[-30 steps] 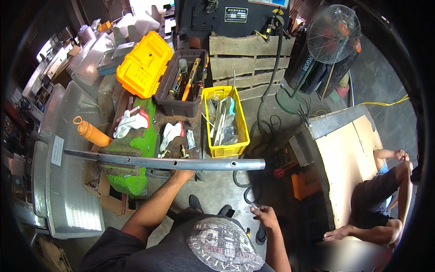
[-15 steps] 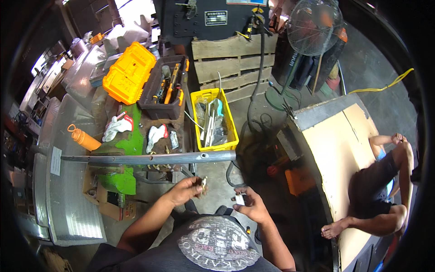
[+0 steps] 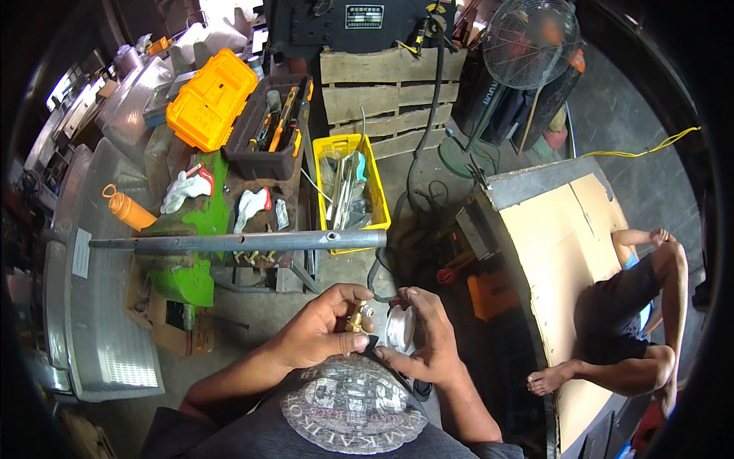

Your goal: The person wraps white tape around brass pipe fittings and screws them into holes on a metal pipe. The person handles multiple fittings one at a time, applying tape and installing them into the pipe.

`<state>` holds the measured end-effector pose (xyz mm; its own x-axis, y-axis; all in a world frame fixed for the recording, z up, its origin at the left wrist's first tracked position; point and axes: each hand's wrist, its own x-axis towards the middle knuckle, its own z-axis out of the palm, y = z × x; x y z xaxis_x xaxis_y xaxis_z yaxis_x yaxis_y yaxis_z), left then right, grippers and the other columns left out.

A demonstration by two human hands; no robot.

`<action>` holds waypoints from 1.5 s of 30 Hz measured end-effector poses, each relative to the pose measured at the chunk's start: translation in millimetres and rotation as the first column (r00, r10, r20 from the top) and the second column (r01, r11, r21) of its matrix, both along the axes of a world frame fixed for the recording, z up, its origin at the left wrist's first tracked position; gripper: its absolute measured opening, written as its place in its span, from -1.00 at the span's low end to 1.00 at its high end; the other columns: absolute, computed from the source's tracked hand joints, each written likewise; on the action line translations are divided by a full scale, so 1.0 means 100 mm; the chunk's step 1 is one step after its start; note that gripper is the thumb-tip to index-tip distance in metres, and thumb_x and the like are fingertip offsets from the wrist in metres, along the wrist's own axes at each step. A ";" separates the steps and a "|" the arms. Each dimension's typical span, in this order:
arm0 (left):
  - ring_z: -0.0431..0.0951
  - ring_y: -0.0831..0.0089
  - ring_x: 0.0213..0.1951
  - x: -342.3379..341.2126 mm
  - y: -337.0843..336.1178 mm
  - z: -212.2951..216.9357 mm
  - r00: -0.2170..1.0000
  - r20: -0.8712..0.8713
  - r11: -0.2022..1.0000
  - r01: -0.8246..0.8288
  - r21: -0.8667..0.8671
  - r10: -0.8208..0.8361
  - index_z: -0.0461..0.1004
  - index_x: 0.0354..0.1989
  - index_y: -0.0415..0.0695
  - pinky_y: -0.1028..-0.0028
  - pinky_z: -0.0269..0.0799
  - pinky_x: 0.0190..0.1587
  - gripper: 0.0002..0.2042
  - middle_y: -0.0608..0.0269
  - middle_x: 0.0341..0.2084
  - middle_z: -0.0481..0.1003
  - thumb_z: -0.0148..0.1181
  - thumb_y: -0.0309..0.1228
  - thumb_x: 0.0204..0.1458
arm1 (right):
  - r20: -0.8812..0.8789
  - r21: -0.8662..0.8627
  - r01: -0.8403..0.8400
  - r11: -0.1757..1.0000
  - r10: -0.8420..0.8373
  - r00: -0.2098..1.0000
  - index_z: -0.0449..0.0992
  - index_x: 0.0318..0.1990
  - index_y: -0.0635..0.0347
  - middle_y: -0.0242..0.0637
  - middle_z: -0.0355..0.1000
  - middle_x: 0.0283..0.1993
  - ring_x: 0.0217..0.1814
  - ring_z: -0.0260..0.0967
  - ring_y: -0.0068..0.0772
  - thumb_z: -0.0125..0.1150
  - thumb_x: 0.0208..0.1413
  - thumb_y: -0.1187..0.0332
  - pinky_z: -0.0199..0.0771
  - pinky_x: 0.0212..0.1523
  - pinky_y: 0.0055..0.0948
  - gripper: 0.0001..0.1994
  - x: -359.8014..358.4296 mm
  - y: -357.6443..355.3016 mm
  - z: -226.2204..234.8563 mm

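Pinching a small golden brass fitting [image 3: 355, 318] between thumb and fingers, the left hand [image 3: 317, 330] is level with the right hand [image 3: 430, 343], whose thumb and curled fingers hold a white round roll [image 3: 398, 329]. The fitting sits just left of the roll, in front of the person's torso; its long axis runs away from the body, the far end leaning slightly right, and a stubby side branch points toward the right hand. The roll's round side is turned toward the left hand. Beyond both hands, a long grey metal tube [image 3: 206, 243] with holes along it lies crosswise, left to right, over the brown worktop [image 3: 295, 196], its right end reaching past the edge. Farther off, straight ahead of the left hand, a yellow plastic crate [image 3: 377, 183] contains silvery rods, clear plastic bags and a teal piece. Ahead and to the left of the hands, a dark brown plastic toolbox [image 3: 260, 166], its orange lid [image 3: 211, 103] swung back, contains orange-and-black hand tools. Half a second ago the hands were farther apart, each with its piece; now they have come close together. A second ago the left hand was at the tube, near the brass pieces on the worktop.
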<state>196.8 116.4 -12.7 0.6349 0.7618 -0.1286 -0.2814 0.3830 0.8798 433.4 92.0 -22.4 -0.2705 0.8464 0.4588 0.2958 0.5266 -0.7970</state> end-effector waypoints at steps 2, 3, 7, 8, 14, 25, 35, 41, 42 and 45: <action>0.44 0.60 -0.10 0.05 -0.05 0.03 0.999 -0.002 0.997 -0.044 0.064 0.044 0.17 0.27 -0.06 0.56 0.45 -0.12 -0.38 0.28 -0.15 0.43 0.33 -0.63 0.07 | 0.083 0.035 0.009 0.999 -0.012 0.996 0.25 0.34 0.28 0.10 0.32 0.17 0.11 0.46 0.02 0.62 -0.18 0.30 0.54 0.06 -0.20 -0.11 -0.01 -0.03 0.03; 0.43 0.61 -0.09 0.10 -0.08 0.03 0.996 -0.003 0.987 -0.084 0.139 0.085 0.16 0.26 -0.06 0.56 0.44 -0.11 -0.37 0.28 -0.16 0.43 0.34 -0.64 0.05 | 0.124 0.053 0.012 0.999 -0.019 0.992 0.25 0.34 0.29 0.12 0.32 0.17 0.10 0.46 0.05 0.61 -0.18 0.28 0.55 0.05 -0.20 -0.11 -0.01 -0.05 0.05; 0.50 0.57 -0.16 0.23 -0.14 0.01 0.965 -0.136 0.921 -0.164 0.352 0.223 0.18 0.17 -0.08 0.48 0.48 -0.13 -0.39 0.26 -0.17 0.44 0.38 -0.63 -0.02 | 0.231 0.068 0.075 0.995 -0.089 0.969 0.25 0.34 0.30 0.12 0.33 0.18 0.06 0.48 0.10 0.62 -0.17 0.18 0.60 -0.05 -0.18 -0.09 -0.05 -0.15 0.12; 0.52 0.55 -0.18 0.24 -0.15 0.01 0.950 -0.183 0.903 -0.164 0.397 0.253 0.19 0.16 -0.09 0.46 0.49 -0.14 -0.40 0.24 -0.16 0.44 0.38 -0.62 -0.03 | 0.251 0.068 0.092 0.993 -0.106 0.962 0.25 0.33 0.31 0.11 0.34 0.17 0.05 0.48 0.11 0.62 -0.18 0.16 0.61 -0.08 -0.18 -0.08 -0.06 -0.17 0.15; 0.58 0.44 -0.35 0.30 -0.16 0.10 0.870 -0.309 0.694 -0.053 0.718 0.385 0.26 0.03 -0.13 0.39 0.51 -0.25 -0.51 0.21 -0.24 0.52 0.38 -0.55 -0.03 | 0.346 -0.004 0.093 0.996 -0.086 0.934 0.19 0.38 0.32 0.09 0.43 0.10 0.03 0.51 0.08 0.66 -0.26 0.09 0.59 -0.02 -0.16 0.04 0.02 -0.20 0.18; 0.44 0.58 -0.53 0.36 -0.06 0.14 0.858 -0.311 0.659 -0.042 0.751 0.409 0.34 -0.12 -0.13 0.46 0.35 -0.46 -0.66 0.34 -0.44 0.53 0.36 -0.56 -0.02 | 0.341 0.109 0.105 0.988 -0.137 0.930 0.31 0.30 0.30 0.00 0.45 -0.01 -0.10 0.51 0.02 0.62 -0.22 0.03 0.62 -0.18 -0.20 -0.07 0.06 -0.22 0.21; 0.46 0.65 -0.23 0.31 0.13 -0.03 0.899 -0.332 0.892 -0.123 0.436 0.286 0.28 -0.17 -0.10 0.55 0.40 -0.12 -0.67 0.38 -0.34 0.48 0.31 -0.68 0.05 | 0.087 -0.090 -0.002 0.996 0.009 0.996 0.39 0.22 0.33 0.05 0.42 0.02 -0.02 0.46 0.10 0.40 -0.08 0.37 0.48 0.03 -0.17 -0.36 0.02 -0.10 0.07; 0.45 0.66 -0.24 0.32 0.15 -0.13 0.912 -0.289 0.901 -0.161 0.404 0.292 0.27 -0.16 -0.11 0.55 0.39 -0.13 -0.67 0.37 -0.34 0.49 0.31 -0.67 0.06 | -0.025 -0.262 0.077 0.962 -0.087 0.996 0.49 0.11 0.37 0.01 0.48 -0.11 -0.06 0.49 0.04 0.32 -0.10 0.44 0.48 0.00 -0.20 -0.49 -0.10 -0.05 -0.11; 0.45 0.66 -0.24 0.31 0.15 -0.13 0.913 -0.277 0.895 -0.169 0.412 0.299 0.27 -0.16 -0.11 0.56 0.39 -0.13 -0.67 0.38 -0.34 0.49 0.32 -0.67 0.06 | -0.034 -0.290 0.109 0.951 -0.124 0.992 0.50 0.09 0.37 0.01 0.48 -0.14 -0.07 0.49 0.03 0.29 -0.10 0.46 0.47 0.00 -0.20 -0.50 -0.12 -0.04 -0.12; 0.43 0.67 -0.25 0.28 0.17 -0.16 0.896 -0.341 0.891 -0.116 0.439 0.285 0.28 -0.18 -0.10 0.56 0.37 -0.16 -0.68 0.39 -0.34 0.49 0.32 -0.67 0.06 | 0.022 -0.339 0.063 0.939 -0.059 0.998 0.51 0.07 0.38 0.03 0.50 -0.11 -0.07 0.51 -0.02 0.26 -0.04 0.46 0.48 -0.02 -0.23 -0.55 -0.12 0.00 -0.14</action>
